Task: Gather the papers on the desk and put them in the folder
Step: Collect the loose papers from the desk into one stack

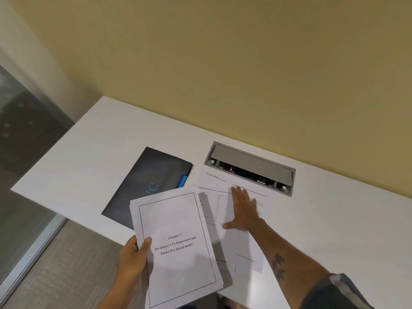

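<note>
My left hand [133,255] grips a small stack of white papers [176,244] by its left edge, lifted above the desk's front edge; the top sheet reads "Chapter 3". My right hand [243,210] lies flat, fingers spread, on more loose papers [214,206] spread on the white desk [89,157]. One of those sheets shows a table of figures. A dark folder [149,181] with a blue tab and a blue logo lies shut on the desk, left of the loose sheets and partly under the held stack.
A grey cable box [249,168] with its lid raised is sunk into the desk just beyond the loose papers, next to the yellow wall. The desk's left edge drops to grey carpet and a glass partition.
</note>
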Demonstrator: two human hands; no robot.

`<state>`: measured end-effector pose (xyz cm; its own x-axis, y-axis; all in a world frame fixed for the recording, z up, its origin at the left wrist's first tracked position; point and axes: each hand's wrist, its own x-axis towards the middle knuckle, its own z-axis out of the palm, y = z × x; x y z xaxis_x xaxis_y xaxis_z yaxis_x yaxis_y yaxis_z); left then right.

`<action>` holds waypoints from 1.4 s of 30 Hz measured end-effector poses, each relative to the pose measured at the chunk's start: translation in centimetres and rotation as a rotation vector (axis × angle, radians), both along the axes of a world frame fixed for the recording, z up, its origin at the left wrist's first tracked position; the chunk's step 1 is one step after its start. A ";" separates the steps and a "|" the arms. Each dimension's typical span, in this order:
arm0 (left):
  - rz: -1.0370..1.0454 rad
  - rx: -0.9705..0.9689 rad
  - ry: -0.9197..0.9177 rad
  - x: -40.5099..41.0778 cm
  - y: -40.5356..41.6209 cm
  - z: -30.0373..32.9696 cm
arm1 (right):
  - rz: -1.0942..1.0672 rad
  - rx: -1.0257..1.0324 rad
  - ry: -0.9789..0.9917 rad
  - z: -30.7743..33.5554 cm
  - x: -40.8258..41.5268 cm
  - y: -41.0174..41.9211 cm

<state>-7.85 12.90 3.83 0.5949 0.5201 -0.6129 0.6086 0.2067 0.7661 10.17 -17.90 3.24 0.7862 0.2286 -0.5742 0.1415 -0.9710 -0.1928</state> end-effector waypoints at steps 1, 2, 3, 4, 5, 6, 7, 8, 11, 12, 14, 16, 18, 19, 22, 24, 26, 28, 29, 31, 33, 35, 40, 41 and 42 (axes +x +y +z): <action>0.008 -0.003 0.000 0.1 0.2 0.1 | 0.009 -0.018 0.006 -0.2 -0.1 0.1; 0.013 -0.007 0.001 0.2 0.3 0.1 | 0.007 -0.024 0.008 -0.4 -0.2 0.2; 0.016 -0.012 0.000 0.3 0.5 0.2 | -0.004 -0.019 0.007 -0.6 -0.3 0.3; 0.017 -0.015 -0.002 0.3 0.6 0.2 | -0.017 -0.010 0.004 -0.7 -0.4 0.4; 0.017 -0.015 -0.004 0.4 0.6 0.2 | -0.025 -0.001 0.002 -0.8 -0.6 0.6; 0.017 -0.016 -0.005 0.5 0.7 0.2 | -0.029 0.006 0.003 -0.9 -0.7 0.6; 0.018 -0.021 -0.007 0.6 0.8 0.1 | -0.033 0.012 0.006 -0.9 -0.8 0.7; 0.020 -0.027 -0.006 0.6 0.8 0.1 | -0.038 0.019 0.007 -1.0 -0.9 0.7; 0.021 -0.025 -0.004 0.9 0.9 0.2 | -0.052 0.036 0.000 -1.1 -1.2 0.9; 0.020 -0.017 -0.003 1.0 0.9 0.2 | -0.057 0.042 -0.003 -1.1 -1.2 1.0; 0.014 -0.015 -0.003 1.1 0.9 0.2 | -0.073 0.060 -0.008 -1.0 -1.2 0.9; 0.006 -0.019 -0.006 1.2 0.9 0.2 | -0.079 0.063 -0.022 -1.1 -1.0 0.7; -0.002 -0.012 -0.008 1.2 0.9 0.3 | -0.087 0.038 -0.028 -1.1 -0.8 0.4; -0.001 -0.009 -0.010 1.2 0.9 0.3 | -0.087 0.019 -0.022 -1.2 -0.6 0.3; 0.005 -0.011 -0.020 0.9 0.9 0.2 | -0.056 -0.017 -0.004 -1.4 -0.5 0.5; 0.003 -0.013 -0.015 0.8 1.1 0.0 | -0.035 -0.018 -0.006 -1.5 -0.6 0.7; 0.002 -0.011 -0.009 0.7 1.2 -0.3 | -0.033 -0.013 -0.014 -1.4 -0.7 0.9; 0.005 -0.008 -0.010 0.6 1.2 -0.5 | -0.029 -0.016 -0.021 -1.4 -0.7 0.9; 0.008 -0.007 -0.010 0.6 1.2 -0.6 | -0.031 -0.014 -0.020 -1.4 -0.7 0.9; 0.016 -0.018 -0.008 0.7 1.2 -0.6 | -0.070 0.005 -0.032 -1.3 -0.6 0.6; 0.018 -0.020 -0.006 0.8 1.3 -0.8 | -0.181 0.038 -0.070 -1.0 -0.2 -0.2; 0.017 -0.017 -0.015 0.9 1.3 -0.8 | -0.290 0.050 -0.122 -0.7 0.5 -1.7; 0.006 -0.005 -0.013 0.9 1.1 -0.8 | -0.330 -0.112 -0.072 -0.7 1.1 -6.3; 0.005 -0.003 -0.009 0.9 1.1 -0.8 | -0.337 -0.113 -0.043 -0.8 1.1 -6.9; 0.003 -0.003 -0.004 0.9 1.0 -0.9 | -0.340 -0.103 -0.020 -0.9 0.9 -7.3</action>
